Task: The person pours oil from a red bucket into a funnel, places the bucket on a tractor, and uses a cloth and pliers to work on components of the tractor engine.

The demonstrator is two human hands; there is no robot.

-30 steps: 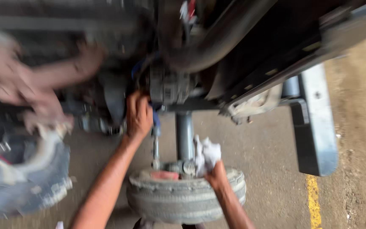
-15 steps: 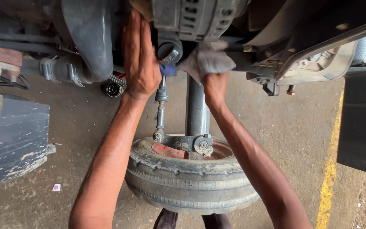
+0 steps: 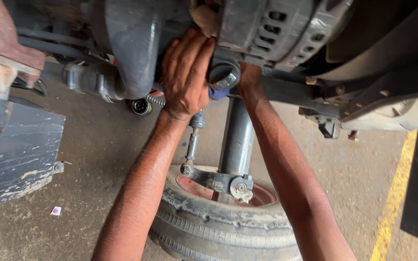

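Grey cast metal: the alternator [image 3: 279, 31] sits overhead in the vehicle's underside. The left hand [image 3: 186, 72] lies flat, fingers extended and together, against the housing beside a round dark pulley [image 3: 224, 73]. The right hand [image 3: 248, 77] reaches up behind the pulley; its fingers are hidden, so its grip cannot be determined. Below both forearms, a grey strut [image 3: 236, 140] descends to a worn tyre [image 3: 223, 227] lying on the concrete floor [image 3: 97, 150].

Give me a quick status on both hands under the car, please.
Left hand flat against the engine part by the dark hose. Right hand reaching up behind the alternator, fingers hidden. Strut stands between the forearms.
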